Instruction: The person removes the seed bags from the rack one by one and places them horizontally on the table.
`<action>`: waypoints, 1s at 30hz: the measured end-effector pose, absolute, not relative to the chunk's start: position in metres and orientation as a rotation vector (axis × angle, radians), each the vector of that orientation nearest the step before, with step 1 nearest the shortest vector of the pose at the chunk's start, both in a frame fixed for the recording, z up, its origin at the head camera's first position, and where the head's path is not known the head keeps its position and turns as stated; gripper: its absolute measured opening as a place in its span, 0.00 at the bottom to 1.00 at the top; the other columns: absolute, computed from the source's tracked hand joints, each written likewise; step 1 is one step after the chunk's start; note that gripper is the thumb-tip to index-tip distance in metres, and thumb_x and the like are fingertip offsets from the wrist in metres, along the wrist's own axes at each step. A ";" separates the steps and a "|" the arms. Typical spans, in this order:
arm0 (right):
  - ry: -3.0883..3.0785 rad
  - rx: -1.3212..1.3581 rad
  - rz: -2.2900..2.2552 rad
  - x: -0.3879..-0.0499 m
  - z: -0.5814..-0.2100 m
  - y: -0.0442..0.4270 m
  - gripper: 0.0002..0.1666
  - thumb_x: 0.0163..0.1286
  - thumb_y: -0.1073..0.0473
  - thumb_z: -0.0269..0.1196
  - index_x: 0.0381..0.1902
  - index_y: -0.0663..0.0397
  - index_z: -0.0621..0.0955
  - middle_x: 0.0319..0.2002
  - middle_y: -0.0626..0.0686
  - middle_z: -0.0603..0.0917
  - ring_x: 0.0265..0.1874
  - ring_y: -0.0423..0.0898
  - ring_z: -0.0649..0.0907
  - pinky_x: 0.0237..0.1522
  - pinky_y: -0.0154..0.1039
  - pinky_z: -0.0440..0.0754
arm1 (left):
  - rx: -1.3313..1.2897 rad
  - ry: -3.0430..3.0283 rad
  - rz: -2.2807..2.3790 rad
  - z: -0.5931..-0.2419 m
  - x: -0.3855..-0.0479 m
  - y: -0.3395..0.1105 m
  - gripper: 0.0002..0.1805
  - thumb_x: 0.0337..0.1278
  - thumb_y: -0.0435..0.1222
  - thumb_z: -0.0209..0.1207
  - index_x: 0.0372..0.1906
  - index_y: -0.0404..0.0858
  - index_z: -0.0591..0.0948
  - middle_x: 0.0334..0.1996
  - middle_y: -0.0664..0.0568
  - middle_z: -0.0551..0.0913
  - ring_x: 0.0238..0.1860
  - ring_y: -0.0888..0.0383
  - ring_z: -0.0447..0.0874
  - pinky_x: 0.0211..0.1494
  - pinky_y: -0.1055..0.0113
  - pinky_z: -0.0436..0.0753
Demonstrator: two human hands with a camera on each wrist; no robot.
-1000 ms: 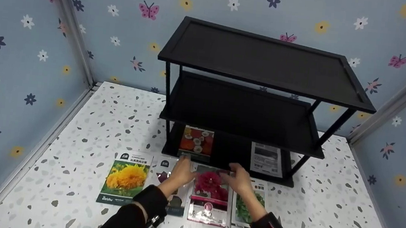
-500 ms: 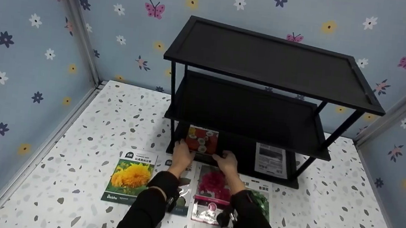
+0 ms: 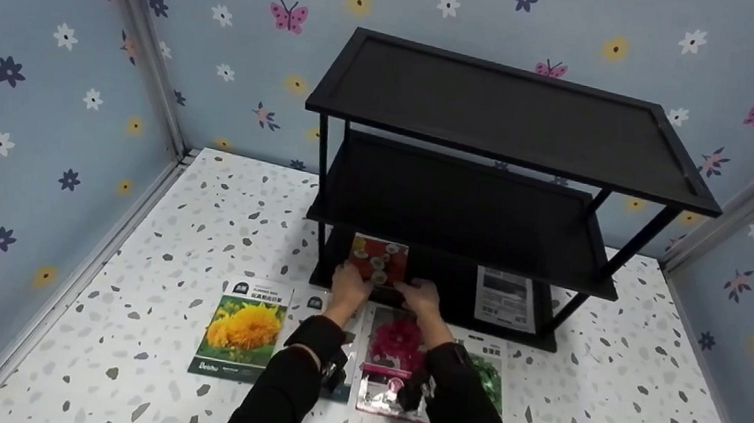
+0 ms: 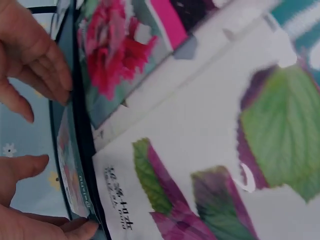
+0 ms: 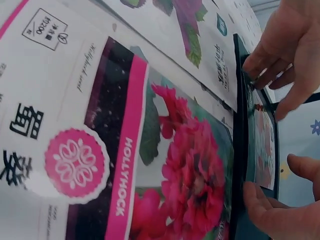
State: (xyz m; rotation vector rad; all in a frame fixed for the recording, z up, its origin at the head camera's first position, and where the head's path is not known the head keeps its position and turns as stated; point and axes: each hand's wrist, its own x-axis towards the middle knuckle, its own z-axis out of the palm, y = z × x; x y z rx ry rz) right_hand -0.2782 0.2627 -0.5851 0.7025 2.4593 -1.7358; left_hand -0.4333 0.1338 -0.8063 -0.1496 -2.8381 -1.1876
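A seed packet point(image 3: 379, 259) with red-orange and white flowers lies on the bottom board of the black shelf rack point(image 3: 461, 276). My left hand point(image 3: 349, 289) touches it near its front left corner, thumb and fingers apart. On the other side, my right hand point(image 3: 421, 299) is at the front right corner, its fingers loosely extended. Both wrist views show the hands on either side of this packet at the board's front edge. Below my forearms lie a pink hollyhock packet point(image 5: 195, 165) and a packet with purple-green leaves point(image 4: 175, 195), both partly covered in the head view.
A yellow-flower packet point(image 3: 243, 329) lies left on the speckled tabletop point(image 3: 147, 327). A green-leaf packet point(image 3: 484, 377) is partly behind my right sleeve. A packet with printed text point(image 3: 506, 299) lies on the bottom board's right end. The middle board point(image 3: 461, 206) overhangs the hands.
Both hands have moved forward from above the front row of packets to the red-orange packet on the bottom board. In the last half second the left hand has shifted slightly right.
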 end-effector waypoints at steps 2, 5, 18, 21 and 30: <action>2.430 0.697 -1.721 -0.253 -0.538 0.253 0.34 0.60 0.56 0.60 0.58 0.72 0.64 0.55 0.67 0.68 0.44 0.56 0.77 0.44 0.44 0.77 | -0.109 -2.857 -1.203 -0.810 -0.439 0.135 0.41 0.43 0.55 0.59 0.56 0.28 0.66 0.47 0.34 0.71 0.47 0.38 0.69 0.45 0.49 0.73; 2.429 0.683 -1.668 -0.238 -0.509 0.253 0.32 0.62 0.55 0.58 0.56 0.73 0.65 0.53 0.67 0.69 0.44 0.55 0.77 0.46 0.44 0.75 | -0.094 -2.819 -1.238 -0.753 -0.409 0.132 0.20 0.44 0.47 0.60 0.34 0.33 0.77 0.29 0.43 0.77 0.31 0.47 0.75 0.30 0.58 0.76; 2.554 0.598 -1.410 -0.238 -0.494 0.275 0.16 0.55 0.63 0.63 0.38 0.71 0.79 0.36 0.62 0.80 0.29 0.51 0.81 0.31 0.39 0.81 | 0.004 -2.875 -1.181 -0.557 -0.298 0.110 0.06 0.39 0.22 0.52 0.26 0.31 0.76 0.17 0.46 0.76 0.13 0.57 0.68 0.12 0.66 0.65; 2.570 0.546 -1.414 -0.233 -0.484 0.280 0.16 0.53 0.63 0.65 0.38 0.70 0.80 0.37 0.63 0.81 0.25 0.48 0.81 0.30 0.39 0.81 | 0.005 -2.956 -1.284 -0.496 -0.269 0.100 0.06 0.43 0.19 0.50 0.24 0.31 0.73 0.14 0.48 0.71 0.11 0.59 0.63 0.13 0.66 0.63; 2.450 0.478 -1.631 -0.208 -0.459 0.303 0.17 0.55 0.65 0.64 0.42 0.70 0.79 0.33 0.59 0.81 0.21 0.41 0.78 0.29 0.36 0.79 | -0.199 -2.673 -1.831 -0.432 -0.214 0.086 0.15 0.42 0.26 0.63 0.37 0.18 0.76 0.24 0.35 0.80 0.14 0.56 0.79 0.12 0.78 0.70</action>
